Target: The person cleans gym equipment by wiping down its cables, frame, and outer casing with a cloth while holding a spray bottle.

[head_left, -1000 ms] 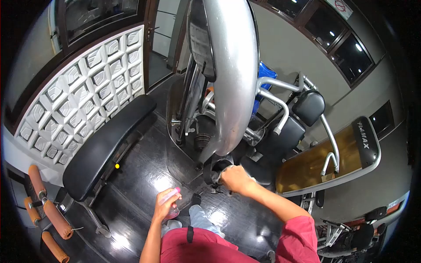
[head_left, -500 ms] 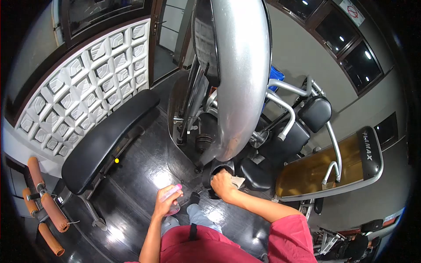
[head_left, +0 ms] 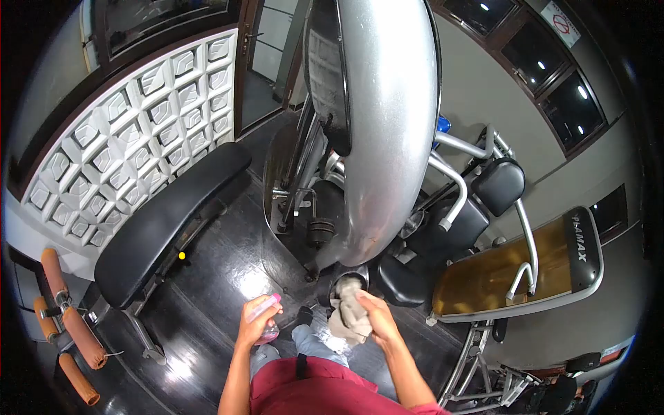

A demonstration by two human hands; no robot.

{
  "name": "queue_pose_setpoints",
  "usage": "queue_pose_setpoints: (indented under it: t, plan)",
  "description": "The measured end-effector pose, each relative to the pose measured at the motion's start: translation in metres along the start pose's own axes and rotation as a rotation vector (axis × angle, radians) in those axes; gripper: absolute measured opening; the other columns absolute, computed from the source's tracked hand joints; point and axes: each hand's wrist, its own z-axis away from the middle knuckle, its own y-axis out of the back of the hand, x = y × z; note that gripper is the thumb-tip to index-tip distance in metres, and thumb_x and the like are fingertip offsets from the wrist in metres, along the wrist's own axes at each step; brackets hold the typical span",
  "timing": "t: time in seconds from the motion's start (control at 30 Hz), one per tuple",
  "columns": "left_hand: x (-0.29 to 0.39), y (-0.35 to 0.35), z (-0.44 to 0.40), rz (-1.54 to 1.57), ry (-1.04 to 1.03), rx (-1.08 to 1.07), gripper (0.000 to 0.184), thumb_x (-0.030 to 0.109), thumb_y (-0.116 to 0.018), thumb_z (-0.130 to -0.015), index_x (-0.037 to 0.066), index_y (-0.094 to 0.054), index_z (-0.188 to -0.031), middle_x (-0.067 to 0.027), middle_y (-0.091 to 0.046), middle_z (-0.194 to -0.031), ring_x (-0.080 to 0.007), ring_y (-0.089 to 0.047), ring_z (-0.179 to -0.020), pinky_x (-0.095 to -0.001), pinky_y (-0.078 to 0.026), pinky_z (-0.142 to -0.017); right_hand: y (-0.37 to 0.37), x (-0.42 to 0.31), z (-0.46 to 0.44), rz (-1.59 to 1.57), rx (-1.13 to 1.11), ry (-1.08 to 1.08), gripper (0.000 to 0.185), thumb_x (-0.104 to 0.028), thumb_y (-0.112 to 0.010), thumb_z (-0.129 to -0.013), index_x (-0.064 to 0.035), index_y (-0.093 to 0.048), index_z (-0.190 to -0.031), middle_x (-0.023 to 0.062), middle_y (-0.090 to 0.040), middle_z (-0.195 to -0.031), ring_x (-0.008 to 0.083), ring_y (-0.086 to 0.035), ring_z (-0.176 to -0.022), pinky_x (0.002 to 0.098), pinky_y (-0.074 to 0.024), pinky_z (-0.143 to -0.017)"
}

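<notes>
**Right hand and cloth drawn back from the foot of the silver column**

Compared with half a second ago, the right hand (head_left: 377, 321) is withdrawn from the dark round part (head_left: 326, 286) at the foot of the silver column (head_left: 391, 131); the cloth (head_left: 351, 324), then mostly hidden by the fist, is now exposed. The cloth is located just below the column's foot, gripped at its side by the right hand. Its upper end is blurred in front of the round part; contact cannot be told. By this side grip, most of the fabric is presumably left loose.

The left hand (head_left: 256, 322) is closed around a pink-topped bottle (head_left: 268, 336), below and left of the column's foot. The bottle is tilted, its top left exposed above the fist, probably to be kept clear of the palm.

A black seat pad (head_left: 403, 283) is noted just right of the column's foot; a padded bench (head_left: 173, 221), well left.
</notes>
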Motion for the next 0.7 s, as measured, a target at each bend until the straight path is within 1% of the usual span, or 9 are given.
queue_pose_setpoints:
  t: [0.07, 0.1, 0.17, 0.3, 0.37, 0.47, 0.5, 0.57, 0.7]
  plan:
    - [0.0, 0.0, -0.004, -0.008, -0.005, -0.008, 0.023, 0.022, -0.065, -0.089, -0.001, -0.067, -0.089, -0.0082, -0.068, -0.08, -0.009, -0.057, -0.055, -0.0232, -0.044, -0.052, -0.012, -0.006, 0.022, -0.631, 0.167, -0.183, 0.038, -0.017, -0.05, -0.097, 0.0027, -0.053, -0.13, 0.016, -0.063, -0.123, 0.0276, -0.063, -0.111, 0.04, -0.048, -0.101]
    - [0.0, 0.0, -0.006, -0.013, -0.016, -0.015, 0.023, 0.022, -0.065, -0.089, -0.001, -0.067, -0.089, -0.0082, -0.068, -0.08, -0.009, -0.057, -0.055, -0.0233, -0.044, -0.052, -0.012, -0.002, 0.022, -0.64, 0.177, -0.185, 0.038, -0.017, -0.05, -0.097, 0.0027, -0.053, -0.13, 0.016, -0.063, -0.123, 0.0276, -0.063, -0.111, 0.04, -0.048, -0.101]
    - [0.001, 0.0, -0.01, -0.016, -0.005, -0.043, 0.02, 0.019, -0.065, -0.089, -0.001, -0.067, -0.09, -0.0078, -0.068, -0.08, -0.0082, -0.055, -0.056, -0.0228, -0.043, -0.052, -0.011, 0.005, 0.019, -0.957, -0.031, -0.178, 0.037, -0.017, -0.049, -0.097, 0.0024, -0.052, -0.129, 0.0175, -0.062, -0.123, 0.0294, -0.061, -0.114, 0.0426, -0.0475, -0.101]
    - [0.004, -0.001, -0.012, -0.026, 0.012, -0.067, 0.018, 0.017, -0.065, -0.09, -0.001, -0.067, -0.09, -0.0072, -0.068, -0.081, -0.0075, -0.054, -0.056, -0.0221, -0.042, -0.052, -0.029, 0.004, -0.014, -0.97, -0.025, -0.209, 0.035, -0.017, -0.043, -0.098, 0.0057, -0.052, -0.124, 0.021, -0.063, -0.119, 0.0336, -0.061, -0.112, 0.045, -0.0466, -0.101]
    - [0.005, -0.002, -0.013, -0.046, 0.007, -0.073, 0.02, 0.019, -0.066, -0.09, -0.001, -0.067, -0.089, -0.0072, -0.068, -0.08, -0.0083, -0.055, -0.055, -0.0226, -0.043, -0.052, -0.047, 0.005, -0.024, -0.946, -0.011, -0.221, 0.029, -0.017, -0.044, -0.098, 0.0033, -0.057, -0.115, 0.0175, -0.067, -0.106, 0.0298, -0.066, -0.095, 0.0401, -0.0527, -0.087]
    - [0.001, 0.001, -0.012, -0.062, 0.011, -0.073, 0.022, 0.022, -0.067, -0.089, 0.0, -0.066, -0.089, -0.0073, -0.067, -0.079, -0.0092, -0.056, -0.054, -0.0232, -0.044, -0.051, -0.071, 0.016, -0.025, -0.524, 0.272, -0.043, 0.019, -0.018, -0.05, -0.096, -0.0026, -0.062, -0.098, 0.0054, -0.065, -0.081, 0.0175, -0.063, -0.068, 0.0302, -0.0487, -0.058]
    - [-0.001, 0.0, -0.012, -0.056, 0.02, -0.07, 0.022, 0.021, -0.067, -0.089, 0.0, -0.066, -0.088, -0.0074, -0.067, -0.079, -0.0093, -0.056, -0.054, -0.0232, -0.044, -0.051, -0.064, 0.046, -0.027, -0.251, 0.27, 0.118, 0.024, -0.02, -0.051, -0.095, 0.0005, -0.06, -0.104, 0.0104, -0.067, -0.095, 0.0219, -0.065, -0.084, 0.0372, -0.05, -0.074]
    - [-0.002, -0.002, -0.014, -0.045, 0.018, -0.066, 0.021, 0.021, -0.067, -0.089, 0.0, -0.066, -0.088, -0.0075, -0.067, -0.078, -0.0096, -0.056, -0.054, -0.0234, -0.044, -0.051, -0.058, 0.053, -0.024, 0.296, 0.332, 0.267, 0.033, -0.023, -0.052, -0.094, 0.0044, -0.06, -0.109, 0.0213, -0.069, -0.095, 0.0349, -0.068, -0.084, 0.0449, -0.0506, -0.076]
    - [-0.004, -0.006, -0.017, -0.046, 0.015, -0.062, 0.021, 0.021, -0.066, -0.088, 0.0, -0.065, -0.086, -0.0079, -0.066, -0.077, -0.0106, -0.056, -0.054, -0.0249, -0.044, -0.052, -0.049, -0.002, -0.001, 0.675, 0.238, 0.263, 0.03, -0.023, -0.054, -0.091, 0.0043, -0.062, -0.102, 0.0272, -0.067, -0.087, 0.0399, -0.067, -0.082, 0.0438, -0.0502, -0.072]
